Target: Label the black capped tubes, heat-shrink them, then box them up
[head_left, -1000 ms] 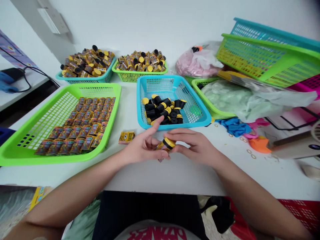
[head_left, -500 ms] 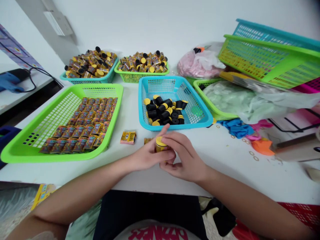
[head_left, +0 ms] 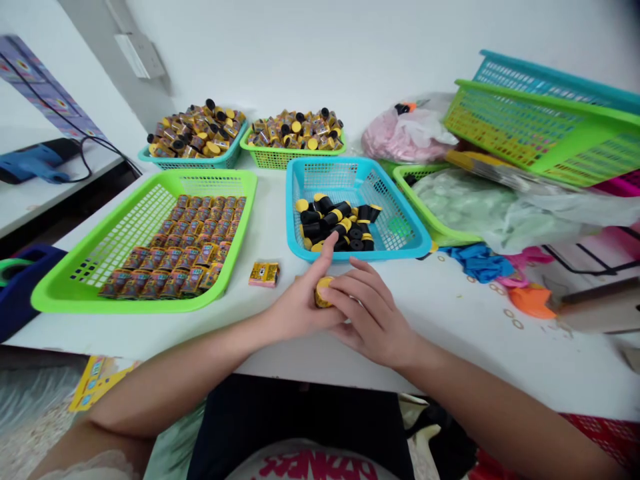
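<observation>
Between my two hands is a small canister (head_left: 324, 293) with a yellow cap and a printed yellow wrap, its lower part hidden by fingers. My left hand (head_left: 300, 300) is closed around its side, with the index finger stretched out toward the blue basket (head_left: 360, 255). My right hand (head_left: 373, 313) has its fingertips on the cap and side. Inside the blue basket lie black canisters (head_left: 333, 220) with yellow caps, without wraps. On the table to the left of my hands lies a small stack of printed sleeves (head_left: 264, 273).
A green basket (head_left: 125, 305) at left holds rows of wrapped canisters (head_left: 175, 250). Two baskets at the back are heaped with wrapped canisters (head_left: 295, 133). On the right are plastic bags (head_left: 460, 200), stacked baskets (head_left: 540, 127) and balloon-like scraps (head_left: 480, 263). A blue heat gun (head_left: 40, 160) lies far left.
The view has shifted, so the table things appear further right. My right fingers have moved over the canister's cap, and the canister appears tilted more toward me.
</observation>
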Tool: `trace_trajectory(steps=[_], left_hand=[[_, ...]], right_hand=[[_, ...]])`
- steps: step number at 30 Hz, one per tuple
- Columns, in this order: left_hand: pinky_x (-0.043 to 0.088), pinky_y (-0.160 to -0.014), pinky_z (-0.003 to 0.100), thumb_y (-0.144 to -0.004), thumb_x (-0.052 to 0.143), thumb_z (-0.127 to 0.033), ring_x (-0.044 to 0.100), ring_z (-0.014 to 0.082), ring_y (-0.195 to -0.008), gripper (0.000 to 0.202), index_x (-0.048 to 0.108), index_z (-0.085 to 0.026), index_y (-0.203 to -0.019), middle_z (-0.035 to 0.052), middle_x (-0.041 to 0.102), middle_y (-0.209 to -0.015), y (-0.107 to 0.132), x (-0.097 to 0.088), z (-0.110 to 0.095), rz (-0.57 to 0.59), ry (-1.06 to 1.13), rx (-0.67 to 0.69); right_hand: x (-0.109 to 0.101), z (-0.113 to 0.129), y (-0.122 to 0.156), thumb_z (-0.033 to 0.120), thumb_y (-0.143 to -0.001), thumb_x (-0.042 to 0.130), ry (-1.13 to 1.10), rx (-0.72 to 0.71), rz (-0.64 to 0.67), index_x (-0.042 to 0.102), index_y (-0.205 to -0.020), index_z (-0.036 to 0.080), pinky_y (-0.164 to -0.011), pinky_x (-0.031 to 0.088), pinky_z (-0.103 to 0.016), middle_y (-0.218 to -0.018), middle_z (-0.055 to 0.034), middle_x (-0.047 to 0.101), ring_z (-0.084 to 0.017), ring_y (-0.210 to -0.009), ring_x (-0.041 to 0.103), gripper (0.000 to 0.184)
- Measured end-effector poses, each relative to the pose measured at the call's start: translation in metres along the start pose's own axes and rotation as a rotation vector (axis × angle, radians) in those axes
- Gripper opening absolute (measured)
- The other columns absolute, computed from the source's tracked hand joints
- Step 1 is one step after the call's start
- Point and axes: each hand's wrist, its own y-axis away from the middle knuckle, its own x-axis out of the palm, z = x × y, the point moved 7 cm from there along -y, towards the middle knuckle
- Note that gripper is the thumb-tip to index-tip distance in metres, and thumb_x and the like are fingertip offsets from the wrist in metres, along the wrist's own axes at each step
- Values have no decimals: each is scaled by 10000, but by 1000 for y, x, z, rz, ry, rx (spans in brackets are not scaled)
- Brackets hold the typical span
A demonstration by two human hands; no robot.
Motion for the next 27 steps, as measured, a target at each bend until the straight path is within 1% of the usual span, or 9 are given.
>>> trace_trajectory(steps=[3, 5, 7, 10, 14, 17, 20, 22, 27], left_hand=[[496, -620, 202, -824, 665, -176, 547, 92, -645, 1003, 18, -292, -1581, -50, 580, -792, 1, 6, -1, 176, 110, -11], [560, -782, 268, -816, 692, -191, 645, 163, -949, 1002, 56, -334, -1578, 47, 626, -1133, 2, 9, -5, 313, 123, 39], [527, -976, 353, -810, 694, -174, 515, 247, -1301, 1003, 71, -362, -1573, 94, 447, -1471, 4, 10, -11, 431, 85, 112], [405, -1127, 420, -830, 661, -157, 326, 261, -1460, 956, 86, -349, -1570, 94, 270, -1610, 9, 13, -24, 520, -18, 184], [511, -1001, 384, -787, 765, -267, 571, 242, -1242, 705, 396, -252, -1387, 129, 514, -1409, 13, -14, -46, 126, -247, 98], [566, -759, 298, -753, 794, -355, 671, 171, -913, 505, 486, -228, -1133, 54, 626, -1112, 28, -61, -72, -241, -380, -17], [544, -773, 311, -774, 750, -412, 653, 167, -856, 389, 534, -206, -1023, 19, 647, -971, 34, -110, -94, -334, -613, -97], [528, -783, 324, -787, 710, -461, 649, 176, -833, 369, 576, -197, -1007, 19, 665, -942, 33, -146, -98, -351, -804, -194], [495, -846, 329, -791, 640, -509, 668, 221, -912, 388, 639, -205, -1032, 48, 709, -1063, 22, -215, -78, -378, -1195, -465]], right_hand=[[-2, -1, 0, 242, -936, 571, -92, -16, -24, 502, -1349, 190, -1073, 457, -559, -1175, -120, 659, -270, -1170, 580, 422], [-5, 2, -1, 253, -955, 537, -139, -39, -52, 504, -1350, 183, -1065, 470, -524, -1162, -117, 674, -257, -1173, 589, 402], [-8, 7, -3, 264, -971, 509, -159, -60, -67, 516, -1339, 170, -1055, 478, -481, -1128, -115, 695, -242, -1164, 602, 380], [-9, 14, -6, 274, -969, 521, -154, -84, -74, 528, -1316, 190, -1027, 487, -450, -1084, -99, 725, -229, -1110, 635, 357], [-19, -2, -15, 322, -881, 657, -164, -1, -137, 491, -1332, 271, -984, 497, -468, -1141, -85, 708, -249, -1091, 648, 483], [-26, -58, -28, 441, -816, 704, -41, 280, -65, 528, -1295, 260, -1023, 448, -519, -1297, -134, 619, -320, -1225, 568, 541], [-12, -142, -23, 355, -922, 507, 103, 779, 423, 633, -1160, 198, -902, 511, -461, -1151, -143, 678, -300, -1046, 652, 311], [5, -174, -10, 359, -843, 609, 74, 910, 834, 699, -1025, 187, -803, 533, -435, -991, -125, 723, -308, -905, 684, 266], [23, -194, -2, 354, -808, 628, -47, 905, 1026, 730, -898, 219, -633, 528, -352, -771, -52, 733, -247, -705, 685, 192]])
